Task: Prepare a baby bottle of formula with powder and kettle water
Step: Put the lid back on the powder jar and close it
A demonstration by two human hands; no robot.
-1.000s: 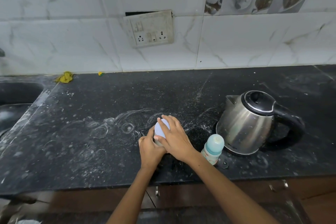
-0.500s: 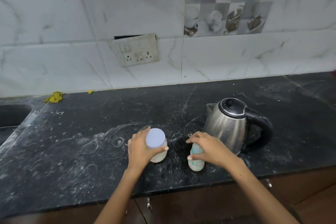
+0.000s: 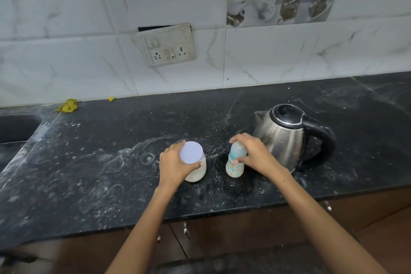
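Fingers (image 3: 239, 138) of my right hand (image 3: 255, 155) curled over the cap of the baby bottle (image 3: 235, 163), which stood upright just beside the kettle (image 3: 282, 138), on its spout side. My left hand (image 3: 175, 165) wrapped the powder jar (image 3: 194, 162), thumb across its front under the pale lid, the jar standing farther from the kettle, apart from the bottle. Both rested on the dusty black counter (image 3: 111, 176). I judged this the opening step, both containers capped. Next I would need to twist the bottle's top off while steadying its base.
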